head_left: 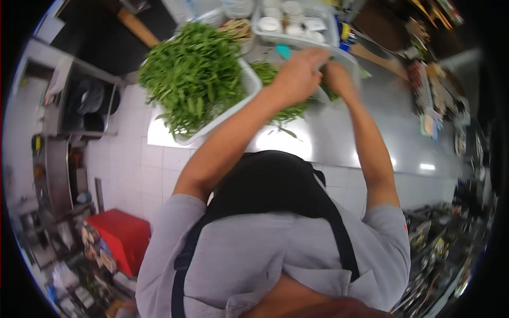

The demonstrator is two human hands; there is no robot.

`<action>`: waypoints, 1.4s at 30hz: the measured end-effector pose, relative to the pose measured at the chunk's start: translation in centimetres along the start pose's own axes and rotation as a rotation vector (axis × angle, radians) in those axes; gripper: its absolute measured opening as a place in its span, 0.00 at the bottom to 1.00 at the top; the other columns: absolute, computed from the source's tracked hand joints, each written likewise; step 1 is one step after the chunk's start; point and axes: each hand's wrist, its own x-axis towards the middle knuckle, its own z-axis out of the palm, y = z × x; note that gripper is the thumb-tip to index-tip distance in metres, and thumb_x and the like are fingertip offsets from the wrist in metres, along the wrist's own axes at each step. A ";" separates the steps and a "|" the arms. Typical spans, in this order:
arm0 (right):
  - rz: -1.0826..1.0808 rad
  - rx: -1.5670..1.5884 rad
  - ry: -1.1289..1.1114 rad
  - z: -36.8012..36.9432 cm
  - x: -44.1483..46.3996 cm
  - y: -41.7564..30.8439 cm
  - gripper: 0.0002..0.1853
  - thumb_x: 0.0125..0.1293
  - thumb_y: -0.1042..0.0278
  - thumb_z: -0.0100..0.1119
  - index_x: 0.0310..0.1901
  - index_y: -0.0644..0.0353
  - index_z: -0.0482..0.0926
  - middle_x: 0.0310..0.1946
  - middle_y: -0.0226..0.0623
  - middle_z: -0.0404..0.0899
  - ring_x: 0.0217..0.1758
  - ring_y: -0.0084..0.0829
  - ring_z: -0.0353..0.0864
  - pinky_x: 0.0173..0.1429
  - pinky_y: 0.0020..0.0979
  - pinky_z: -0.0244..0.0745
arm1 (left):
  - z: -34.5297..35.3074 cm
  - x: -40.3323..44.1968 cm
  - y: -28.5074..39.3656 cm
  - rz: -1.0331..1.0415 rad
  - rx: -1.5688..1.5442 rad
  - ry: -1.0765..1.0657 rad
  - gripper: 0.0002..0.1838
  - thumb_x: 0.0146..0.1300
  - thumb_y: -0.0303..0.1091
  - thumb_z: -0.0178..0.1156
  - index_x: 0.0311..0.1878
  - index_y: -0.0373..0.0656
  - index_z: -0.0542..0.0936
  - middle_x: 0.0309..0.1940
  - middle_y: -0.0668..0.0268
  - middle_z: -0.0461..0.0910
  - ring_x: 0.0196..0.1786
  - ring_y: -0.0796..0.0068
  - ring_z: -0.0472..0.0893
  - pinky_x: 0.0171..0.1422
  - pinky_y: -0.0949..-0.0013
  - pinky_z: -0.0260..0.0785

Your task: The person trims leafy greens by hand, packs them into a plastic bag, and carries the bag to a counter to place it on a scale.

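My left hand (pixel 301 75) reaches across to the middle of the steel table, its fingers curled and slightly blurred. Right beside it is my right hand (pixel 338 77), closed and angled down; what it grips is hidden. Around both hands lies a translucent plastic bag or tub (pixel 350 62); I cannot tell which. Loose leafy greens (pixel 291 112) are spread under my left wrist, and a bit of green shows below my right hand. Close by my left fingers is a small teal object (pixel 283 51). Left of the hands, a heap of long green leaves (pixel 193 79) fills a white plastic basket (pixel 251 77).
Behind the hands stands a white basket (pixel 331 34) of white tubs or lids. A bowl of pale shreds (pixel 236 31) sits beside the leaf heap. Packets and odds and ends (pixel 427 95) line the table's right side. A red box (pixel 121 238) is at lower left.
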 end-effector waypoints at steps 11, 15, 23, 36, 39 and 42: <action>-0.123 0.780 -0.048 -10.5 -4.7 -19.5 0.14 0.70 0.69 0.61 0.54 0.65 0.83 0.51 0.51 0.84 0.51 0.53 0.84 0.56 0.43 0.78 | -13.7 -21.8 -1.9 -0.731 0.287 0.407 0.05 0.64 0.28 0.68 0.40 0.36 0.87 0.28 0.64 0.82 0.27 0.78 0.76 0.31 0.74 0.67; -0.187 0.538 -0.117 -2.2 2.9 -25.4 0.14 0.65 0.64 0.65 0.44 0.68 0.84 0.43 0.55 0.85 0.49 0.56 0.84 0.56 0.49 0.77 | -13.0 -21.9 -2.0 -0.731 0.319 0.511 0.05 0.62 0.29 0.70 0.36 0.36 0.86 0.23 0.64 0.79 0.23 0.77 0.73 0.29 0.71 0.65; -0.151 0.568 -0.132 -0.6 8.0 -27.1 0.15 0.62 0.62 0.66 0.44 0.65 0.86 0.38 0.55 0.86 0.43 0.52 0.86 0.49 0.46 0.80 | -13.4 -21.9 -2.0 -0.669 0.313 0.606 0.05 0.62 0.28 0.69 0.34 0.35 0.85 0.24 0.63 0.81 0.23 0.77 0.75 0.29 0.72 0.67; -0.053 1.167 -0.283 -6.0 6.9 -24.1 0.13 0.66 0.66 0.65 0.46 0.67 0.86 0.30 0.36 0.87 0.25 0.19 0.81 0.32 0.23 0.75 | -12.1 -17.2 -1.8 -0.740 -0.117 0.574 0.33 0.59 0.36 0.76 0.64 0.35 0.74 0.47 0.60 0.82 0.45 0.77 0.81 0.45 0.72 0.76; -0.041 1.322 -0.347 -6.1 7.6 -24.9 0.14 0.67 0.63 0.67 0.46 0.66 0.86 0.31 0.35 0.87 0.27 0.18 0.81 0.31 0.22 0.74 | -10.8 -15.0 -2.9 -0.797 -0.302 0.620 0.36 0.63 0.34 0.73 0.69 0.37 0.66 0.51 0.61 0.81 0.53 0.71 0.82 0.53 0.66 0.79; -0.185 1.162 -0.379 -6.8 7.9 -25.6 0.18 0.67 0.59 0.67 0.46 0.69 0.85 0.32 0.37 0.86 0.32 0.22 0.83 0.36 0.26 0.77 | -10.4 -14.4 -5.0 -0.753 -0.690 0.587 0.25 0.67 0.30 0.69 0.64 0.37 0.71 0.51 0.62 0.81 0.53 0.68 0.83 0.54 0.64 0.80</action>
